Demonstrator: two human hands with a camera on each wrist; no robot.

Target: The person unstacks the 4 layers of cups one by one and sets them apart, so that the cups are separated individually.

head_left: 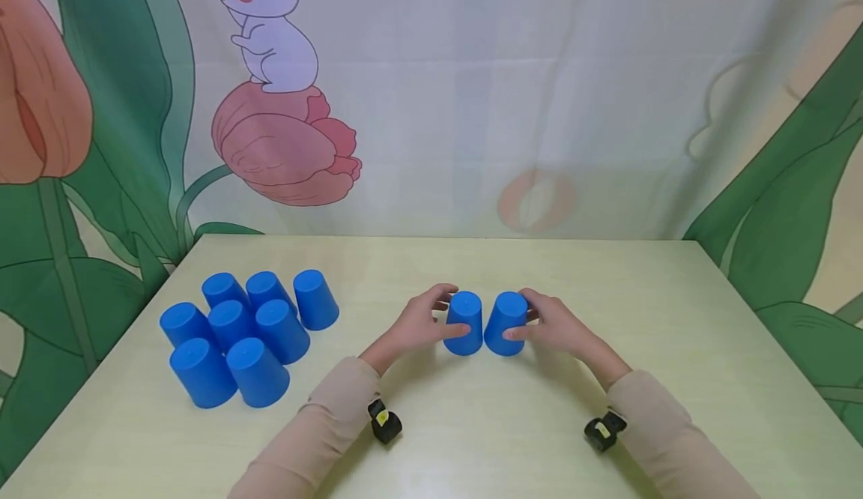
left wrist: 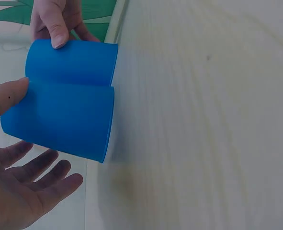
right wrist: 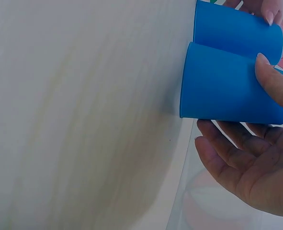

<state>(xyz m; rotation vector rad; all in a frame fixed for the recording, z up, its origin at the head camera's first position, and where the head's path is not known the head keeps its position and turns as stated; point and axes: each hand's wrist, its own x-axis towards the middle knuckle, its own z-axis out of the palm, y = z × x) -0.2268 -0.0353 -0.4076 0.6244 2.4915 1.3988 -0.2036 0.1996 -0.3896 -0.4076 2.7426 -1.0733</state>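
Note:
Two blue cups stand upside down side by side at the middle of the table, their lower rims nearly meeting. My left hand holds the left cup, thumb across its near side and fingers round the far left side. The right cup is held by my right hand in mirror fashion. In the left wrist view the left thumb lies against the cup wall, and the other fingers curve loosely beneath. The right wrist view shows the right thumb on its cup, with the fingertips close along the opposite side.
On the left part of the table several more blue cups stand upside down in a close group, one blue cup at its back right. Behind the table's far edge hangs a printed curtain.

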